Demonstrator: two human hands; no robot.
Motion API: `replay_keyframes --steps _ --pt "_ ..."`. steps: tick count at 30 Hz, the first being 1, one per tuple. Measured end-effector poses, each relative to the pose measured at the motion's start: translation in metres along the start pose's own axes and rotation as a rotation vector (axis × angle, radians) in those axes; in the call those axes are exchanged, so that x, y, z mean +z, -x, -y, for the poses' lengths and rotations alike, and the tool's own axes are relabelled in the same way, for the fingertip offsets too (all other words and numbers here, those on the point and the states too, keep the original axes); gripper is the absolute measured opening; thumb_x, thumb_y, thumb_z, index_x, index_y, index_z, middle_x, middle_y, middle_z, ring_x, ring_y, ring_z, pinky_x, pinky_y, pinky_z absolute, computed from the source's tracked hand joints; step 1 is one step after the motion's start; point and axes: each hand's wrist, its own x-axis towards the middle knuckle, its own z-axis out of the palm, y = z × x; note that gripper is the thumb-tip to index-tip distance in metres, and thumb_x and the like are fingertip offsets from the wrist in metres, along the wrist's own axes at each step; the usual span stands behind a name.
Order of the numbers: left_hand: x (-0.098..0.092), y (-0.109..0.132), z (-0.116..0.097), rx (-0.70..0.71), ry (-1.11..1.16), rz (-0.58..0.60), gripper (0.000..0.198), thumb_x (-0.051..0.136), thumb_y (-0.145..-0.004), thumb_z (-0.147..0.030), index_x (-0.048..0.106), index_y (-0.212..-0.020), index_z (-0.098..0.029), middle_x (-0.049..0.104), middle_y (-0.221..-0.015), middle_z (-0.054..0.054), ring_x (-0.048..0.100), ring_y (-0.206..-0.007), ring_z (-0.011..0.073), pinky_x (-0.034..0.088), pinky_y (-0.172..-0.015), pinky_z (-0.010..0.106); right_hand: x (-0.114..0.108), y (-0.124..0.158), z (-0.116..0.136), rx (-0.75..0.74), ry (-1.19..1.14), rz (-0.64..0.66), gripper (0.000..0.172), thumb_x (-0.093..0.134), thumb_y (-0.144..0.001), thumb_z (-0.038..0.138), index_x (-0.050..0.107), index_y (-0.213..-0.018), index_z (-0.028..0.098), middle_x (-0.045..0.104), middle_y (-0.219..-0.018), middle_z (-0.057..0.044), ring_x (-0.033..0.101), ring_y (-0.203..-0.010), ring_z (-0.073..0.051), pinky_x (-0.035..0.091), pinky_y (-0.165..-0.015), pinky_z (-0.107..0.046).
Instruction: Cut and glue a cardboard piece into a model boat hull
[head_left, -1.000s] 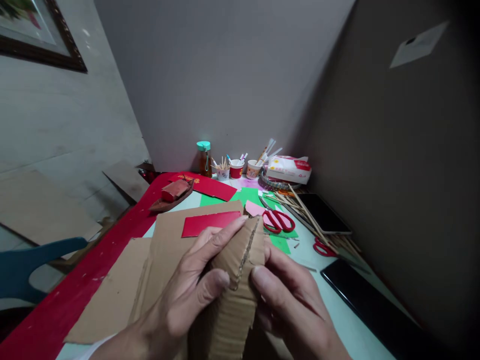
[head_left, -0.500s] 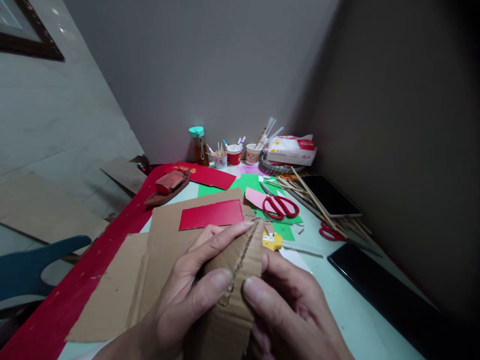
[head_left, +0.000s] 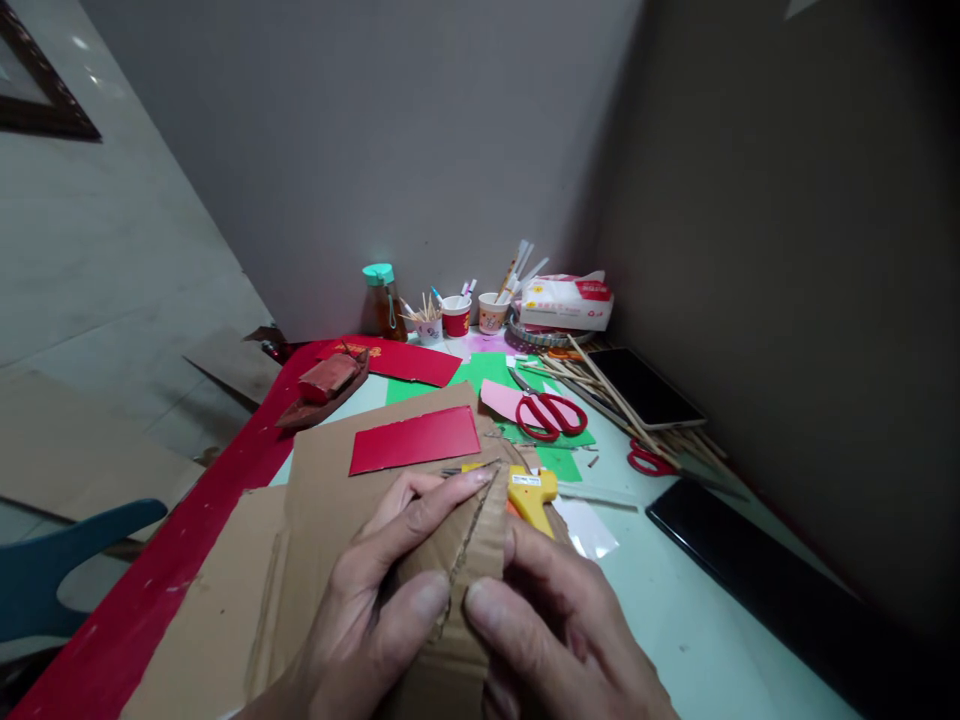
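Both hands grip a folded piece of corrugated cardboard (head_left: 472, 530) at the bottom middle of the view. My left hand (head_left: 375, 600) wraps its left side, forefinger stretched along the top edge and thumb pressed on the front by the seam. My right hand (head_left: 555, 630) holds the right side, its thumb pushing on the seam beside the left thumb. Just behind the cardboard a yellow glue gun (head_left: 529, 492) lies on the table.
Flat cardboard sheets (head_left: 330, 470) carry a red card (head_left: 416, 438). Red scissors (head_left: 551, 412) rest on green paper; a second pair (head_left: 649, 460) lies by wooden sticks (head_left: 622, 405). Cups, a bottle (head_left: 381, 300), a tissue box (head_left: 566, 303), a model boat (head_left: 322, 385) and dark tablets (head_left: 742, 570) are around.
The view has tipped down and the hands with the cardboard have dropped lower in the picture, which uncovers the yellow glue gun behind them. The grip stays the same.
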Motion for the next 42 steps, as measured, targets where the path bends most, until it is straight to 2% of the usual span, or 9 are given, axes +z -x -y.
replay_keyframes --steps 7,11,15,18,22,27,33,37,42 --pt "-0.007 0.001 0.011 0.134 -0.145 0.05 0.039 0.056 -0.094 -0.038 0.061 -0.131 -0.049 0.061 -0.125 -0.004 0.056 -0.118 0.024 0.049 -0.1 0.03 -0.008 0.001 -0.002 -0.016 0.06 0.097 0.06 0.065 -0.083 0.068 0.067 -0.118 0.019 0.048 -0.064 0.001 0.043 -0.055 -0.011 0.032 -0.052 -0.023" --pt "-0.004 0.003 0.012 0.169 -0.167 0.022 0.038 0.057 -0.093 -0.038 0.063 -0.13 -0.046 0.062 -0.126 -0.003 0.055 -0.121 0.0246 0.048 -0.102 0.03 -0.011 -0.001 -0.004 -0.025 0.036 0.127 0.056 0.063 -0.087 0.066 0.069 -0.112 0.017 0.047 -0.064 0.002 0.04 -0.054 -0.008 0.03 -0.052 -0.021" --pt "0.004 0.005 0.003 0.089 -0.083 -0.024 0.036 0.056 -0.094 -0.034 0.065 -0.127 -0.047 0.063 -0.127 -0.005 0.056 -0.117 0.0217 0.048 -0.099 0.027 -0.009 -0.003 -0.006 -0.039 0.031 0.158 0.054 0.06 -0.089 0.066 0.066 -0.107 0.016 0.045 -0.058 0.005 0.037 -0.047 -0.006 0.032 -0.047 -0.017" --pt "0.006 0.003 0.002 0.044 -0.013 -0.016 0.035 0.056 -0.093 -0.04 0.066 -0.127 -0.045 0.064 -0.128 -0.005 0.056 -0.118 0.0221 0.045 -0.102 0.028 -0.01 -0.005 -0.011 -0.006 -0.103 0.151 0.044 0.061 -0.091 0.061 0.059 -0.104 0.018 0.043 -0.054 0.008 0.038 -0.043 -0.005 0.035 -0.045 -0.015" --pt "0.001 -0.001 0.001 -0.028 0.027 -0.005 0.035 0.053 -0.094 -0.044 0.067 -0.126 -0.041 0.068 -0.125 -0.003 0.057 -0.119 0.0249 0.043 -0.103 0.033 -0.01 -0.007 -0.01 -0.014 -0.146 0.188 0.03 0.06 -0.097 0.048 0.055 -0.097 0.018 0.055 -0.057 0.006 0.052 -0.047 -0.007 0.042 -0.052 -0.017" --pt "-0.006 -0.002 -0.001 -0.028 0.015 -0.008 0.039 0.055 -0.094 -0.044 0.065 -0.13 -0.035 0.065 -0.13 0.0 0.054 -0.122 0.0282 0.039 -0.106 0.037 -0.011 -0.009 0.001 -0.053 -0.025 0.229 0.023 0.069 -0.092 0.035 0.057 -0.099 0.016 0.058 -0.061 0.005 0.053 -0.056 -0.008 0.043 -0.063 -0.019" --pt "-0.011 -0.002 0.009 0.078 -0.129 -0.012 0.04 0.056 -0.094 -0.042 0.064 -0.132 -0.034 0.061 -0.136 0.001 0.049 -0.126 0.0292 0.041 -0.104 0.038 -0.017 -0.011 -0.006 -0.085 0.022 0.208 0.022 0.068 -0.092 0.035 0.062 -0.097 0.014 0.062 -0.064 0.002 0.055 -0.055 -0.009 0.041 -0.058 -0.02" --pt "-0.01 -0.002 0.01 0.053 -0.166 0.001 0.04 0.055 -0.095 -0.042 0.06 -0.135 -0.038 0.057 -0.14 -0.001 0.051 -0.125 0.0275 0.043 -0.102 0.036 -0.017 -0.013 -0.007 -0.103 -0.015 0.219 0.02 0.068 -0.091 0.033 0.061 -0.096 0.015 0.061 -0.066 0.002 0.057 -0.056 -0.008 0.044 -0.059 -0.019" --pt "-0.007 0.001 0.008 0.045 -0.158 0.008 0.042 0.055 -0.095 -0.047 0.06 -0.136 -0.039 0.062 -0.134 0.0 0.058 -0.117 0.0264 0.043 -0.103 0.037 -0.013 -0.011 -0.004 -0.093 -0.026 0.2 0.026 0.07 -0.089 0.038 0.059 -0.093 0.015 0.06 -0.063 0.002 0.056 -0.052 -0.008 0.04 -0.053 -0.019"
